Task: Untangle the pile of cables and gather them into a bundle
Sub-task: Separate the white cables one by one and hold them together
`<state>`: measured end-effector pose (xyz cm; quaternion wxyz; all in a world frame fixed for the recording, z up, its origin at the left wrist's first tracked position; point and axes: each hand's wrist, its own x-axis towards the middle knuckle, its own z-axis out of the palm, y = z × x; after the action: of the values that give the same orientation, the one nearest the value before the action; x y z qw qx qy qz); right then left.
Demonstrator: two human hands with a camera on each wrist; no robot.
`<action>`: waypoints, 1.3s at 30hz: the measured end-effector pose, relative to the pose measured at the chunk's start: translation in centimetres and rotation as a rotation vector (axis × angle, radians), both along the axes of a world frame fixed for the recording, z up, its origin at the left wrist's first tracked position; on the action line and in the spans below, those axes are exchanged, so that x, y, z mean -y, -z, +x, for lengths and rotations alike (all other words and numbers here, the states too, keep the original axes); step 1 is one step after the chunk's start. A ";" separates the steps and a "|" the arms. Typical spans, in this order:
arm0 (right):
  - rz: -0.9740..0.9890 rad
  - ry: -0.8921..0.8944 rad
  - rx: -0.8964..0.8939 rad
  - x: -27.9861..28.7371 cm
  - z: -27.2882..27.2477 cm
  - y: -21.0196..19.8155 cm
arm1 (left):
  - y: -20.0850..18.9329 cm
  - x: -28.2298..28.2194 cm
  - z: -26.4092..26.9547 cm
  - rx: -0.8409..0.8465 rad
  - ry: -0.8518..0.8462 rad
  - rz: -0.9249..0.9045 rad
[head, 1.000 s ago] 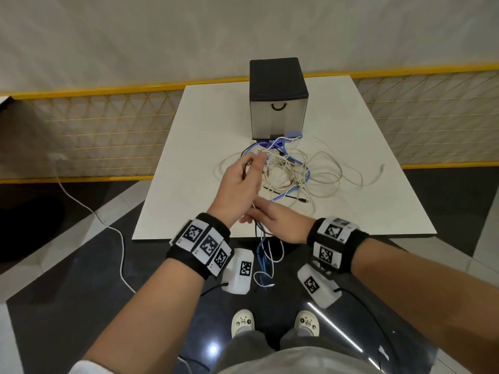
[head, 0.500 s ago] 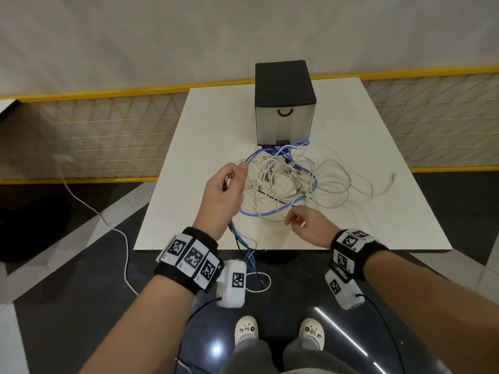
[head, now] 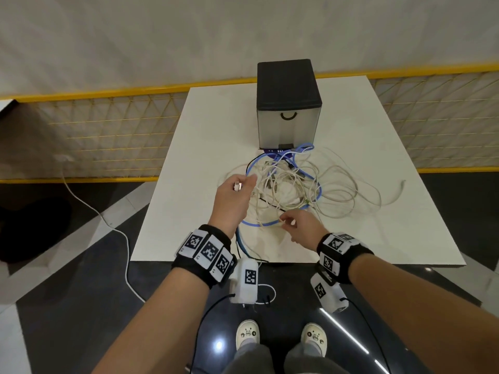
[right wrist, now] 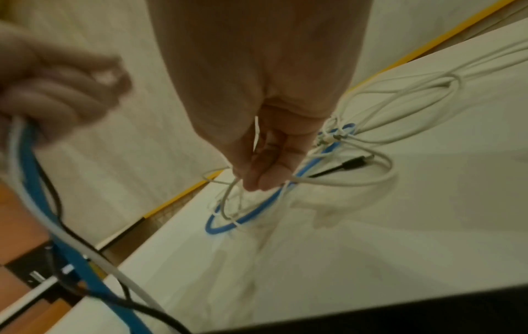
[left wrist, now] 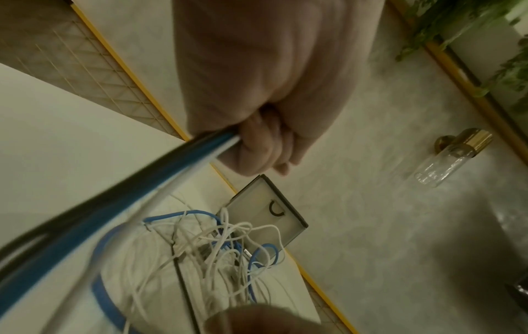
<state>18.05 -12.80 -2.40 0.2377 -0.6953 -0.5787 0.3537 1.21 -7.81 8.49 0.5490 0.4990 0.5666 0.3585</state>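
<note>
A tangled pile of white, blue and black cables (head: 294, 188) lies on the white table (head: 189, 157), in front of a dark box. My left hand (head: 233, 198) is raised over the pile's left side and grips a bunch of cables (left wrist: 183, 162): one black, one blue, one white. Their ends hang past the table's front edge (head: 244, 247). A small plug end (head: 237, 186) shows at its thumb. My right hand (head: 299, 228) is at the pile's near edge and pinches a thin white cable (right wrist: 337, 182) just above the blue loop (right wrist: 257, 212).
A dark box with a grey front and a curved handle (head: 288, 103) stands at the table's far side, touching the pile. A yellow-framed mesh fence (head: 108, 125) runs behind the table. Another white cable (head: 108, 222) trails over the floor at the left.
My left hand has moved left and back from the pile's middle with its cables. My right hand let go near the left wrist, went right, and now pinches a white cable at the pile's near edge.
</note>
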 end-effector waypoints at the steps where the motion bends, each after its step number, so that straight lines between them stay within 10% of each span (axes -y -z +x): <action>1: 0.039 0.021 -0.067 0.2 0.0 -0.6 | 0.5 -0.4 0.0 -0.071 0.023 -0.032; 6: 0.193 0.059 -0.290 1.8 -0.4 -3.8 | 1.7 -0.7 1.4 -0.281 0.249 -0.202; 11: 0.256 -0.059 -0.285 2.8 -0.4 -5.0 | 0.6 -0.5 3.1 -0.103 0.231 -0.109; 23: -0.057 0.253 -0.873 -3.6 1.5 -11.1 | -1.0 -1.7 2.2 -0.162 0.763 0.205; 29: 0.088 0.134 -0.778 -3.6 0.8 -11.7 | -0.9 -3.8 1.4 -0.059 0.199 0.026; 35: 0.090 -0.232 -0.629 -1.4 -0.6 -11.0 | -1.5 -4.9 2.2 0.059 0.181 -0.095; 39: 0.133 -0.049 -0.644 -1.7 0.2 -10.0 | -1.8 -4.8 2.5 0.012 0.210 0.018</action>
<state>18.30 -11.08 7.64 0.4446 -0.5164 -0.5123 0.5227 3.69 -3.00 10.31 0.5826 0.5583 0.5045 0.3071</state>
